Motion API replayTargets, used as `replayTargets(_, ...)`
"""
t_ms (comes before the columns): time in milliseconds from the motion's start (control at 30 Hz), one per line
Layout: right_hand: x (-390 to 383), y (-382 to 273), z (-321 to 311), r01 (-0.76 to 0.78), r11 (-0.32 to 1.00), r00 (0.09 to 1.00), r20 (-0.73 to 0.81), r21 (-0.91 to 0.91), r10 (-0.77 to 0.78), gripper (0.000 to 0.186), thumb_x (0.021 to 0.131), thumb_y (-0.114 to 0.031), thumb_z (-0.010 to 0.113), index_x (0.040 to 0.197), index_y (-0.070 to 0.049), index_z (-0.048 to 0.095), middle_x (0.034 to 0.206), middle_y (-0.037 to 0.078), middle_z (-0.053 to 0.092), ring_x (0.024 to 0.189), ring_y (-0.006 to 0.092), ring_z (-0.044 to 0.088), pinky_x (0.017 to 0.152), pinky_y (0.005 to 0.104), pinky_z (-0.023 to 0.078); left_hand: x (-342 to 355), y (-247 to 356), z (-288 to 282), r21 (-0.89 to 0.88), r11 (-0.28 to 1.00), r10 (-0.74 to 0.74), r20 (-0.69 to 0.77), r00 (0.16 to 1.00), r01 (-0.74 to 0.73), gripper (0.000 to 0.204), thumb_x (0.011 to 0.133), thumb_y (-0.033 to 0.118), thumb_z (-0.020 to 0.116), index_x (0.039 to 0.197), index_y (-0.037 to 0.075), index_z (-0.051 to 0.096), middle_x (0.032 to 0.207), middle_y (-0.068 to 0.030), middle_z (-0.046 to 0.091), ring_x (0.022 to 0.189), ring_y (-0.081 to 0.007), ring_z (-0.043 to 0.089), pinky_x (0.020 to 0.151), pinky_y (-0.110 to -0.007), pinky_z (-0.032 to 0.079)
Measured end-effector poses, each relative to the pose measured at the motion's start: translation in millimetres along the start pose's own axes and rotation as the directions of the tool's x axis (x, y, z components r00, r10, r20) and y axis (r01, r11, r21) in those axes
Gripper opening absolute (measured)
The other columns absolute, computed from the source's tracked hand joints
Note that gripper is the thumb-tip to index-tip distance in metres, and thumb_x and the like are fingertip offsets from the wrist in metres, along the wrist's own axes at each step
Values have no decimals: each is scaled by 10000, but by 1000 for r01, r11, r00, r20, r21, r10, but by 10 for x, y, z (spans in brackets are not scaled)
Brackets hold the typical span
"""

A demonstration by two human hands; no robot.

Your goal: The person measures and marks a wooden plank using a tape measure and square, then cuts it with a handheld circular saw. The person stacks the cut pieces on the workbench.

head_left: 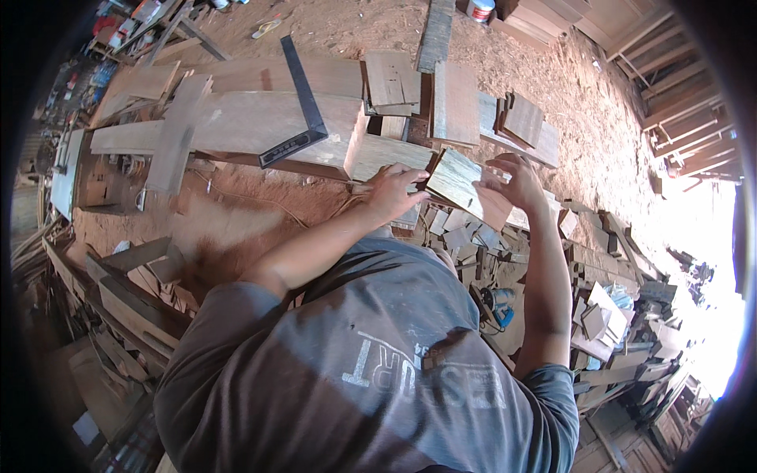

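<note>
A short wooden board (455,178) with a pale, streaked face is held between my two hands, tilted above the work surface. My left hand (392,191) has its thumb and fingers closed at the board's left end. At the right end, my right hand (516,185) grips it with bent fingers, partly hiding that corner. Beyond and to the left, a dark try square (303,110) lies across a wide, thick plank (244,122). Cut board pieces (392,79) sit stacked farther off, with another upright piece (455,102) and a smaller one (523,120) to the right.
A blue power tool (498,306) rests low on the right, beside a pile of wood offcuts (465,232). Scrap timber (603,319) is heaped farther right. A loose plank (180,134) crosses the bench at left. A paint can (480,9) stands at the far side on sandy ground.
</note>
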State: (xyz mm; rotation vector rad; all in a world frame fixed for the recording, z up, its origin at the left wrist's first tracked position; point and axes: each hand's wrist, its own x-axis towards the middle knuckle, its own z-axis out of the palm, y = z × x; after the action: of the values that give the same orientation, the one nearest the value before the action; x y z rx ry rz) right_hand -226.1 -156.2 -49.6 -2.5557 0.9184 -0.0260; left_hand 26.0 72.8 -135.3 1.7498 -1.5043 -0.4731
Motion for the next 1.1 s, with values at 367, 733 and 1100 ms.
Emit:
replayTargets(367, -311, -508, 272, 34, 998, 994, 105, -60, -28, 1216, 710, -389, 974, 1715, -111, 349, 1722, 181, 435, 1586, 412, 399, 1328, 540, 327, -18, -136, 72, -46, 995, 82, -79, 994, -86, 450, 818, 327, 937, 1231, 175, 841, 1023, -64, 754, 1057, -244, 700, 979, -410, 530)
replayTargets(733, -233, -533, 234, 68, 996, 991, 120, -62, -60, 1186, 690, -376, 985, 1688, -104, 404, 1692, 167, 480, 1556, 419, 439, 1290, 547, 373, -33, -56, 41, -73, 996, 51, -82, 995, -57, 427, 844, 323, 916, 1227, 147, 850, 1020, -80, 766, 1067, -248, 695, 983, -404, 538)
replayTargets(1100, -205, -570, 284, 41, 998, 993, 109, -55, -35, 1180, 693, -394, 978, 1685, -103, 408, 1696, 181, 475, 1564, 427, 430, 1287, 567, 355, -1, -78, 33, -77, 995, -56, 13, 998, 57, 419, 856, 345, 895, 1238, 180, 855, 1099, -88, 772, 1128, -264, 692, 1057, -404, 528)
